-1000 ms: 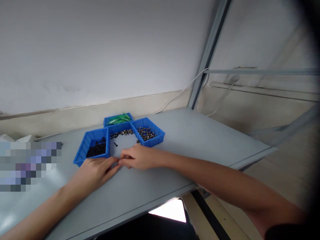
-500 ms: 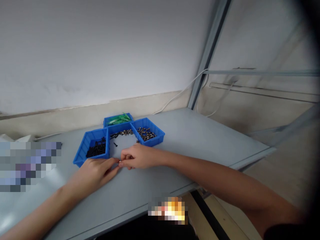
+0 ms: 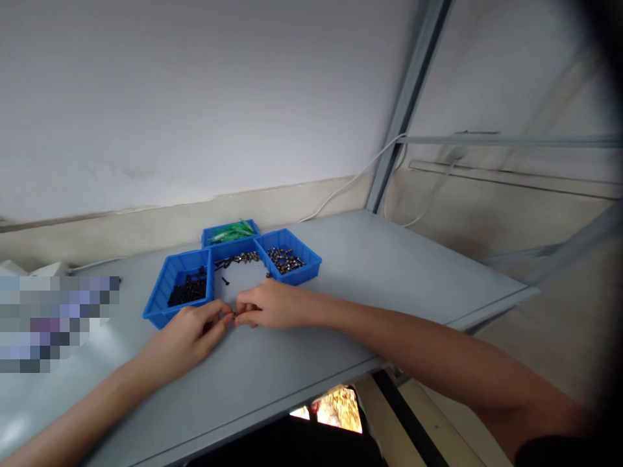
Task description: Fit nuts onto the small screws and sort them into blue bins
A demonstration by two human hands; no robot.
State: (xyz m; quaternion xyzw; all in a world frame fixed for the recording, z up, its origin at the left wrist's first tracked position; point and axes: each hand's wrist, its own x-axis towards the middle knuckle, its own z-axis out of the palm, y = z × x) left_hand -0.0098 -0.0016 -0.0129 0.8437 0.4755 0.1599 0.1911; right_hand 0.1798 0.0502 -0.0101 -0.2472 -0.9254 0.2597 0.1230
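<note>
My left hand (image 3: 197,331) and my right hand (image 3: 275,303) meet fingertip to fingertip just above the grey table, in front of the blue bins. Both pinch at a tiny piece between them, mostly hidden and too small to name. Beyond my left hand stands a blue bin (image 3: 158,295) holding black screws (image 3: 189,287). Past my right hand, another blue bin (image 3: 314,264) contains small shiny metal pieces (image 3: 287,261). A loose black screw (image 3: 225,281) lies between these bins, with a row of small metal pieces (image 3: 248,257) behind it.
A third blue bin (image 3: 207,237) at the back holds green packets (image 3: 232,231). A white cable (image 3: 335,193) runs along the wall beside a metal post (image 3: 406,104). Below the table's front edge a lit screen (image 3: 338,410) shows. A blurred-out patch covers the left side.
My left fingers have shifted and bent more at the knuckles, still meeting the right fingertips. My right hand has barely moved. The bins stay put.
</note>
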